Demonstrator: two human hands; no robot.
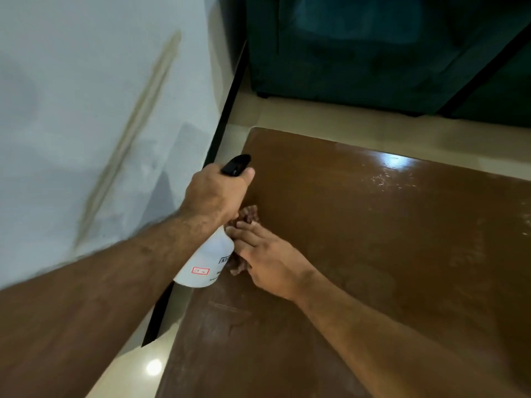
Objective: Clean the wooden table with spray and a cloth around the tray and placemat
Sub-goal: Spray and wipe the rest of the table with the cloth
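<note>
From the head camera, looking down over both forearms, the left hand (214, 193) is wrapped round the neck of a white spray bottle (205, 261), fingers curled tight under its black trigger head (236, 165), and it holds the bottle above the near left edge of the wooden table (359, 225), its base tilted back toward the person. The right hand (265, 261) lies flat on the tabletop just beside the bottle, fingers straight and pressed down on a brownish cloth (248, 215); only bits of that cloth peep out past the fingertips and under the palm. The table surface shines wet in streaks toward the far right, where a light glares off it. A white wall (86, 110) with a long tan smear runs along the left, pale floor tiles (316, 116) show beyond the table, and a dark teal cabinet (359, 53) stands at the far end.
</note>
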